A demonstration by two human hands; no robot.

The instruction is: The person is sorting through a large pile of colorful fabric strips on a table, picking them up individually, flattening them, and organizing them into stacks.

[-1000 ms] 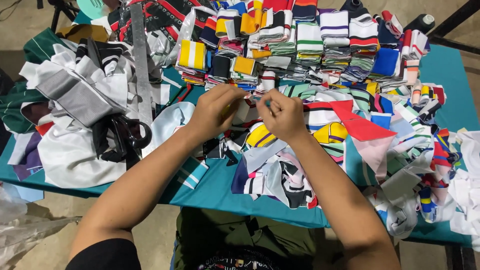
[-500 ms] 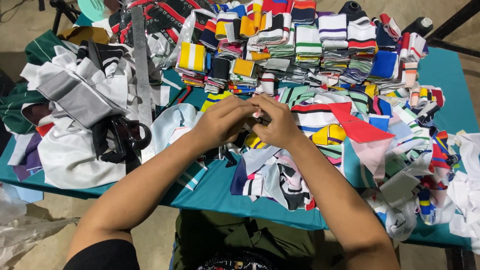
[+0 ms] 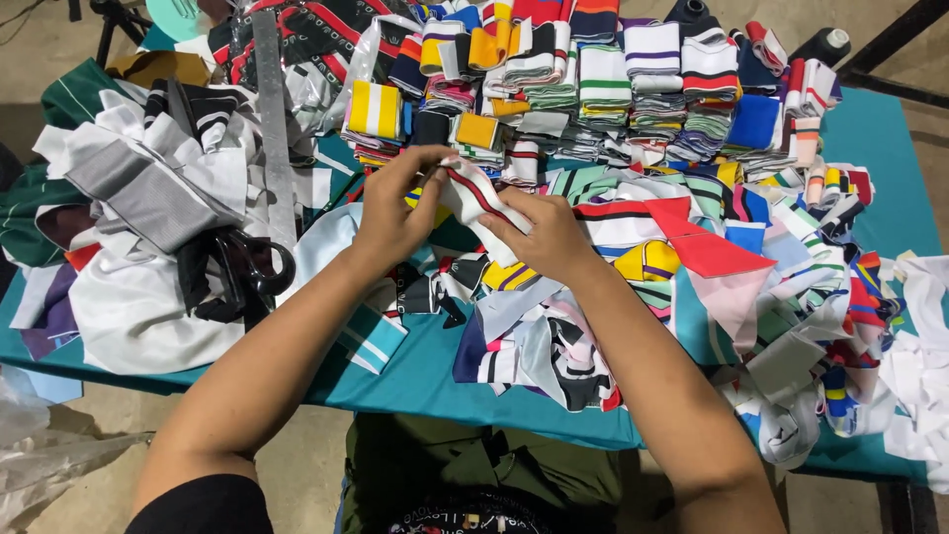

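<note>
Both hands hold one white knit strip with red and dark stripes [image 3: 476, 195] above the middle of the table. My left hand [image 3: 395, 213] pinches its upper left end. My right hand [image 3: 546, 237] grips its lower right end from underneath. The strip runs slanted between them. Under the hands lies a loose heap of striped fabric scraps [image 3: 554, 316] in white, yellow, red, teal and black.
Folded striped collar pieces [image 3: 593, 89] are stacked in rows at the back. Black scissors [image 3: 242, 272] and a metal ruler [image 3: 272, 109] lie on grey and white cloth [image 3: 138, 208] at the left. More scraps [image 3: 820, 287] spread over the right of the teal table [image 3: 415, 381].
My hands rose from the scrap pile and drew apart, lifting the striped strip and stretching it out between them.
</note>
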